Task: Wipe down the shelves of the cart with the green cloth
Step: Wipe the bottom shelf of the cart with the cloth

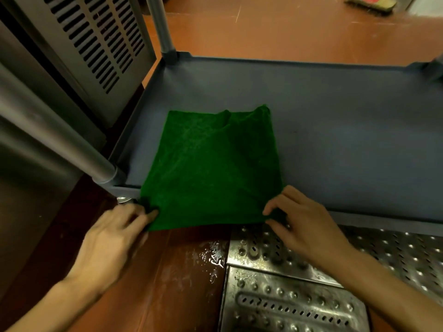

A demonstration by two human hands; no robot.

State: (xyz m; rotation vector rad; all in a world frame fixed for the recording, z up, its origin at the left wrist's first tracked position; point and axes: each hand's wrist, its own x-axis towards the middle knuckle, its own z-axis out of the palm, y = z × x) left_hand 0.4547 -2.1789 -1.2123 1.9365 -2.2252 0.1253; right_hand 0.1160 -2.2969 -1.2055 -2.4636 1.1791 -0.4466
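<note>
Head view. Cloth (211, 164) spread flat on left part of shelf (354, 140), near edge over front rim, far edge wrinkled. Left hand (112, 238) pinches near-left corner; right hand (304, 224) pinches near-right corner. Right of cloth, shelf bare and wide up to far rim. Left side tight: post (55, 140) at near-left corner just beside cloth, second post (160, 25) at far-left corner. Vented panel (96, 39) close behind left rim. Below hands, perforated metal grate (299, 288), wet patch (213, 255) beside it on brown floor (275, 34).
</note>
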